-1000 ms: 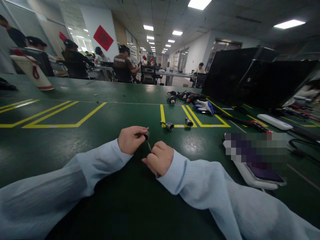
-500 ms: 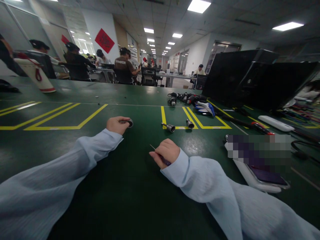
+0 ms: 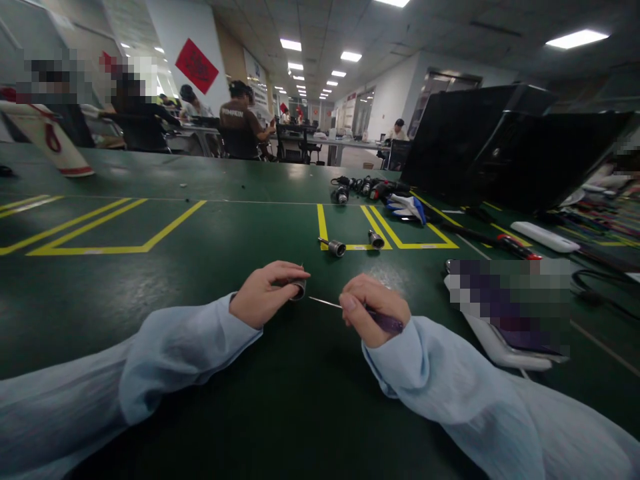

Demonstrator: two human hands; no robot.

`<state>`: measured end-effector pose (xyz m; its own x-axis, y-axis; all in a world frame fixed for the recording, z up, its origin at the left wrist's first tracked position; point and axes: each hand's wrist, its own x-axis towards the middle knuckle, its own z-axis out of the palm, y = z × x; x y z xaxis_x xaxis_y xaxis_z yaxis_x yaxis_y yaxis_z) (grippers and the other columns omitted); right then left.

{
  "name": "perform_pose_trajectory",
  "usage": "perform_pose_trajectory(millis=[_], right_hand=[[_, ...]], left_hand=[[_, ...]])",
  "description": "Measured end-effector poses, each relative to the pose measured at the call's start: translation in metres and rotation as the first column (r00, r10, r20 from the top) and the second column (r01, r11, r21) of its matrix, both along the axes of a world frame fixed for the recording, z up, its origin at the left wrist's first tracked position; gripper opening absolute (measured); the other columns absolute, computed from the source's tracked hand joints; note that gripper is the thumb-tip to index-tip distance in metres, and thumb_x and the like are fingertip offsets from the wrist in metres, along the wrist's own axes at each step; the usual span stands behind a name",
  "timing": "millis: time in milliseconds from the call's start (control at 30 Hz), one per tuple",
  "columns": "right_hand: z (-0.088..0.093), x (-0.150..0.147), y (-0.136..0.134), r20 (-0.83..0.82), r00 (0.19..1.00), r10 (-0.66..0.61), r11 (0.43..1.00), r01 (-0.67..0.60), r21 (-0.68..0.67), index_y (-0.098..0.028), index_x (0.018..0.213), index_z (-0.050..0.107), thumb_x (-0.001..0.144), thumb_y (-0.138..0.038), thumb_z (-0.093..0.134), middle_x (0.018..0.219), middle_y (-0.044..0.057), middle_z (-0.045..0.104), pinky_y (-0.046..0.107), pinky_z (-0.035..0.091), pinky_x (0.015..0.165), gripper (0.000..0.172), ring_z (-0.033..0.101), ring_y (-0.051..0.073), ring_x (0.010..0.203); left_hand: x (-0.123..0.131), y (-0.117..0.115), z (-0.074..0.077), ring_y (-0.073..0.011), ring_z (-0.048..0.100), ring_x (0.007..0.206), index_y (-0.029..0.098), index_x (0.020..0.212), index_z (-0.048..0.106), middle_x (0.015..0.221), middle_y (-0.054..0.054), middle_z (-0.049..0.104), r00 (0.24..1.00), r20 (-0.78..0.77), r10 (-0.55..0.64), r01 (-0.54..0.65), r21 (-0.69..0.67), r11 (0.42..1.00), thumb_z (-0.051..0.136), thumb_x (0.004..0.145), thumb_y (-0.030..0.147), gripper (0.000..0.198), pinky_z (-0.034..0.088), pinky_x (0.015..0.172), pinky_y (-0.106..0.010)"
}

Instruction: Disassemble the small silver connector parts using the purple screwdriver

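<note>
Green table [image 3: 250, 230]: yellow tape lines [image 3: 175, 225] | Right hand [image 3: 373, 303]: closed around purple-handled screwdriver [image 3: 386, 322] | Left hand [image 3: 265, 292]: pinching metal cap [image 3: 300, 289] | Screwdriver: tip just beside cap, pointing toward it | Cap: at left fingertips, between both hands

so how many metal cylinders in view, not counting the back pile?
3. One held cylinder in the left hand; a left cylinder and a right cylinder, both on the table by the yellow tape. More could be hidden from this view.
</note>
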<state>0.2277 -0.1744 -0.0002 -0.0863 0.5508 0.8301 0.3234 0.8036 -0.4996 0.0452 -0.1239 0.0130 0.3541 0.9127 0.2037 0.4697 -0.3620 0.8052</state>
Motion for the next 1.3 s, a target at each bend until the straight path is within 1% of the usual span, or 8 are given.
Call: perform_pose_trajectory(millis=[133, 267, 400, 500, 700, 933, 1133, 1300], right_hand=[[0.001, -0.001, -0.003, 0.096, 0.995, -0.015, 0.998, 0.02, -0.052, -0.017, 0.051, 0.05, 0.077, -0.021, 0.051, 0.049, -0.001, 0.05, 0.025, 0.04, 0.052, 0.026, 0.047, 0.009, 0.05], [0.001, -0.001, -0.007, 0.184, 0.983, -0.014, 0.991, 0.039, -0.13, -0.016, 0.056, 0.051, 0.078, -0.021, 0.05, 0.055, 0.001, 0.052, 0.026, 0.041, 0.058, 0.023, 0.049, 0.01, 0.056], [-0.008, -0.004, 0.0, 0.137, 0.99, -0.017, 0.998, 0.025, -0.053, -0.016, 0.056, 0.051, 0.076, -0.022, 0.052, 0.053, 0.0, 0.051, 0.024, 0.04, 0.055, 0.021, 0.048, 0.009, 0.053], [-0.014, -0.005, 0.006, 0.106, 0.993, -0.042, 0.998, 0.046, -0.031, -0.017, 0.056, 0.052, 0.075, -0.023, 0.053, 0.053, -0.001, 0.052, 0.024, 0.04, 0.054, 0.02, 0.048, 0.009, 0.053], [-0.014, -0.004, 0.008, 0.136, 0.989, -0.05, 0.995, 0.062, -0.084, -0.018, 0.056, 0.052, 0.076, -0.024, 0.053, 0.053, -0.001, 0.052, 0.023, 0.04, 0.054, 0.02, 0.048, 0.009, 0.052], [-0.01, -0.004, 0.008, 0.185, 0.982, -0.037, 0.988, 0.063, -0.138, -0.018, 0.054, 0.051, 0.076, -0.025, 0.053, 0.051, -0.001, 0.053, 0.023, 0.04, 0.054, 0.023, 0.048, 0.01, 0.052], [-0.004, -0.001, 0.005, 0.22, 0.974, -0.056, 0.968, 0.107, -0.225, -0.018, 0.053, 0.053, 0.076, -0.026, 0.053, 0.049, -0.001, 0.053, 0.022, 0.039, 0.053, 0.024, 0.049, 0.01, 0.052], [-0.002, -0.003, 0.003, 0.205, 0.973, -0.11, 0.928, 0.174, -0.33, -0.018, 0.051, 0.055, 0.075, -0.03, 0.053, 0.046, -0.001, 0.053, 0.023, 0.038, 0.05, 0.027, 0.047, 0.01, 0.048]], left_hand=[[0.002, -0.005, -0.002, -0.0218, 0.053, 0.103, 0.015, 0.09, 0.066, 0.11, -0.009, 0.055, 0.997, -0.056, -0.053, 0.052, -0.013, 0.999, 0.052, 0.064, 0.022, 0.03, 0.05, 0.082, -0.035], [0.001, -0.005, 0.001, -0.0225, 0.05, 0.107, 0.015, 0.099, 0.062, 0.119, -0.011, 0.05, 0.981, -0.115, -0.157, 0.154, -0.036, 0.987, 0.051, 0.061, 0.017, 0.039, 0.052, 0.079, -0.033], [-0.002, -0.002, 0.0, -0.0242, 0.049, 0.11, 0.012, 0.103, 0.057, 0.127, -0.014, 0.043, 0.959, -0.122, -0.254, 0.246, -0.074, 0.966, 0.052, 0.056, 0.013, 0.048, 0.052, 0.077, -0.032], [-0.001, 0.0, -0.002, -0.0242, 0.048, 0.111, 0.012, 0.105, 0.056, 0.121, -0.014, 0.049, 0.962, -0.113, -0.248, 0.239, -0.09, 0.967, 0.053, 0.059, 0.015, 0.046, 0.052, 0.078, -0.033], [0.002, 0.0, -0.004, -0.0216, 0.058, 0.093, 0.011, 0.102, 0.057, 0.107, -0.011, 0.056, 0.972, -0.085, -0.221, 0.206, -0.151, 0.967, 0.058, 0.06, 0.02, 0.043, 0.053, 0.074, -0.032], [0.001, -0.001, -0.005, -0.0173, 0.058, 0.078, 0.013, 0.098, 0.059, 0.096, -0.008, 0.056, 0.964, -0.113, -0.242, 0.235, -0.07, 0.969, 0.061, 0.06, 0.02, 0.039, 0.051, 0.054, -0.023], [0.003, -0.008, -0.003, -0.0118, 0.056, 0.063, 0.013, 0.098, 0.06, 0.096, -0.008, 0.056, 0.954, -0.176, -0.243, 0.247, 0.0, 0.969, 0.061, 0.061, 0.021, 0.037, 0.049, 0.052, -0.023], [0.008, -0.016, 0.003, -0.0119, 0.055, 0.065, 0.015, 0.096, 0.061, 0.094, -0.007, 0.058, 0.928, -0.288, -0.235, 0.28, 0.125, 0.952, 0.056, 0.065, 0.016, 0.032, 0.048, 0.054, -0.022]])
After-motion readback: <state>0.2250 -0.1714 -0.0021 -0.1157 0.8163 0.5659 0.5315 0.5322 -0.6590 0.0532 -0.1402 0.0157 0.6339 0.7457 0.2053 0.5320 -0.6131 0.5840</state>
